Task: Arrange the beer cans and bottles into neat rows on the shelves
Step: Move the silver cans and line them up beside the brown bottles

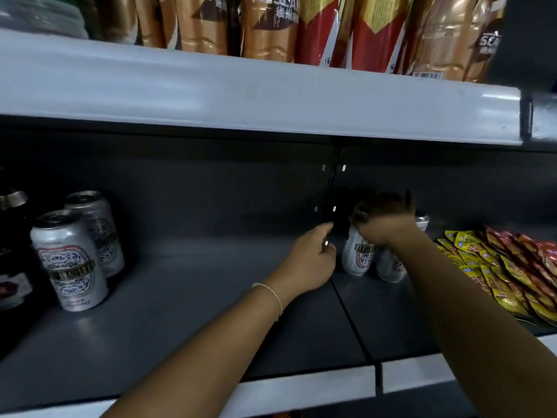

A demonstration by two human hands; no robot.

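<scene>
Deep on the grey shelf (196, 312), my right hand (384, 223) grips the top of a silver beer can (358, 254) from above. A second silver can (390, 265) stands just right of it, and the rim of a third (422, 220) shows behind my wrist. My left hand (310, 260) hovers beside the gripped can with its fingers loosely extended, holding nothing. At the far left stand two more silver cans (70, 260), one behind the other (99, 230). A dark bottle (13, 251) stands at the left edge.
Yellow and red snack packets (512, 273) lie in a pile on the right part of the shelf. The white shelf above (271, 98) carries tall coffee pouches (271, 25). A seam (352, 321) divides the shelf boards.
</scene>
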